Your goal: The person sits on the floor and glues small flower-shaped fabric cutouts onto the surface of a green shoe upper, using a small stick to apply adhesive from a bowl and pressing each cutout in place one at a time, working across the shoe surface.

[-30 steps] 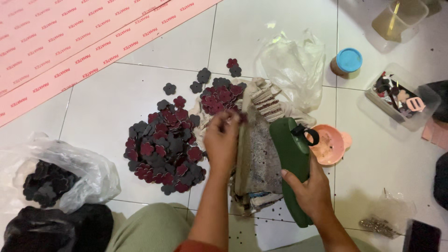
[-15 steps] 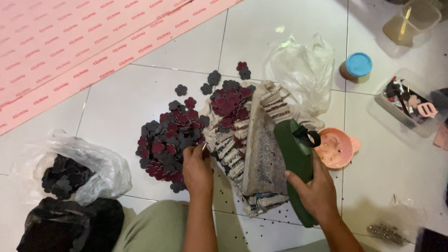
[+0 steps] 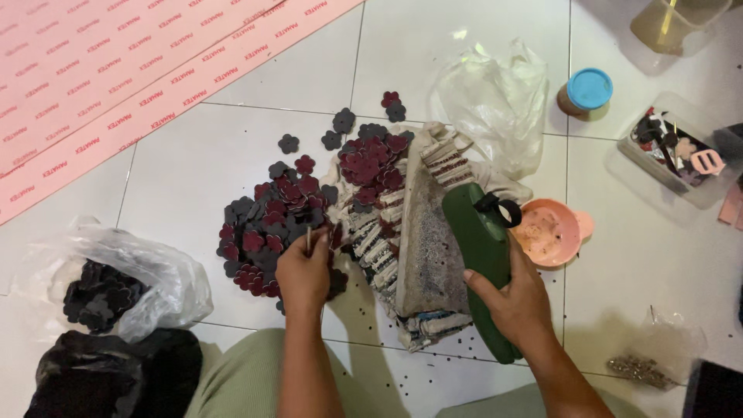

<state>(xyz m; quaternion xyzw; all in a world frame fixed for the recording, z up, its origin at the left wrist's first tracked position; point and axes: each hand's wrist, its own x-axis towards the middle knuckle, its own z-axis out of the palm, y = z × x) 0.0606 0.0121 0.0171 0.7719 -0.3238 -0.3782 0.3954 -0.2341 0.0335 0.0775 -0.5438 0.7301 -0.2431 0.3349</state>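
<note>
Pile of flower-shaped cut-outs [image 3: 286, 217], dark red and charcoal, spread on the white tiled floor [image 3: 186, 170] at centre frame, with strays above it. Left hand [image 3: 303, 272] rests at the pile's lower edge, fingers pinched on a thin stick-like tool [image 3: 308, 240]. Right hand [image 3: 515, 298], right of centre, grasps a green flat-sided tool [image 3: 480, 248] with a black loop, laid against a grey slab [image 3: 429, 240] over striped folded cloth [image 3: 375, 248]. Just right: salmon-pink dish [image 3: 549, 232]. Above: crumpled clear plastic bag [image 3: 495, 93], blue-lidded jar [image 3: 586, 91]. Right edge: clear tray of oddments [image 3: 673, 151]. Lower left: clear bag of dark cut-outs [image 3: 108, 286]. Upper left: pink sheet [image 3: 116, 70].
</note>
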